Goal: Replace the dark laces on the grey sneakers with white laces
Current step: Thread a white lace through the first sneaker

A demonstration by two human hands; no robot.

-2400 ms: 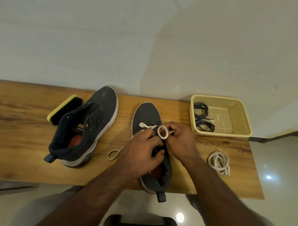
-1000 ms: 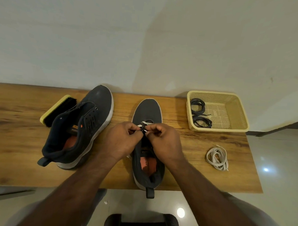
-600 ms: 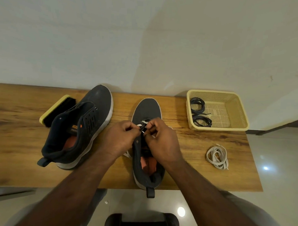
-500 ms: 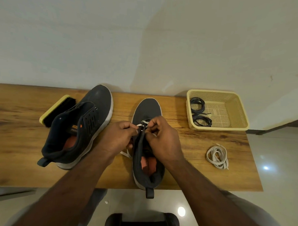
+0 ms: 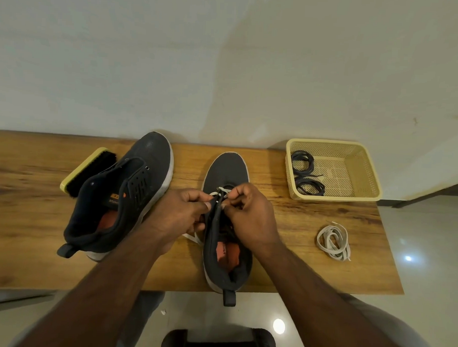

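Wooden bench (image 5: 297, 268) against a pale wall carries two grey sneakers; the right sneaker (image 5: 229, 173) stands upright, toe to the wall. Left hand (image 5: 180, 213) and right hand (image 5: 249, 216) each pinch the white lace (image 5: 223, 190) at what looks like the lowest eyelets. Spare white lace (image 5: 333, 242) lies coiled beside; dark laces (image 5: 305, 174) sit in the yellow basket (image 5: 364, 163).

A home, most likely: a narrow wood-grain bench (image 5: 323, 269) stands against a plain off-white painted wall (image 5: 227, 55) across the upper frame, with glossy pale floor tiles (image 5: 428, 260) at lower right.
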